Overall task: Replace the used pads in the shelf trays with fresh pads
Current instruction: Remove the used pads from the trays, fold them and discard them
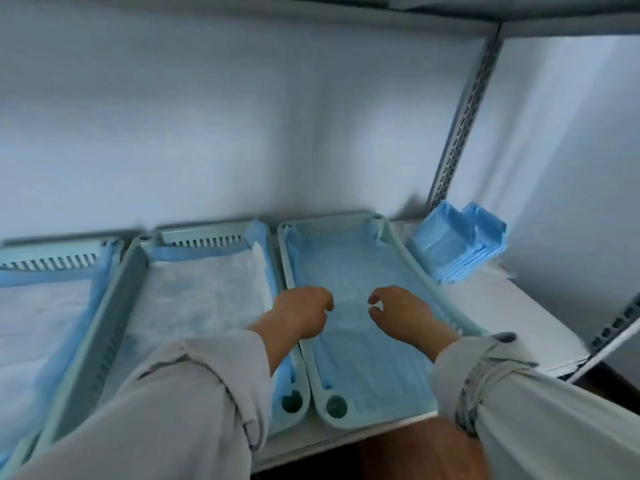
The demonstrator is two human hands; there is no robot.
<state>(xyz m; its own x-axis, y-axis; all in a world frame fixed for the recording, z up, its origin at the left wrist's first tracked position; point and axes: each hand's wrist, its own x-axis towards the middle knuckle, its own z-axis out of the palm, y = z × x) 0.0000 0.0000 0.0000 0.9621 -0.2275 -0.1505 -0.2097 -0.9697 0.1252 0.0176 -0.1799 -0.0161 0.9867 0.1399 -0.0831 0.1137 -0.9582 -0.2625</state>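
Three pale green trays stand side by side on a white shelf. The right tray (391,237) holds a blue pad (349,268) lying blue side up. The middle tray (114,327) holds a pad (204,292) white side up with blue edges; so does the left tray (114,242) with its pad (38,317). My left hand (301,311) hovers over the right tray's left part, fingers loosely curled, holding nothing. My right hand (401,313) hovers over the tray's right part, fingers relaxed and empty. A stack of folded blue pads (457,244) lies right of the trays.
The white shelf board (512,306) has bare room right of the trays. A slotted metal upright (460,123) rises behind the pad stack, another (616,323) at the front right. An upper shelf (381,8) is close overhead. White walls enclose the back and right.
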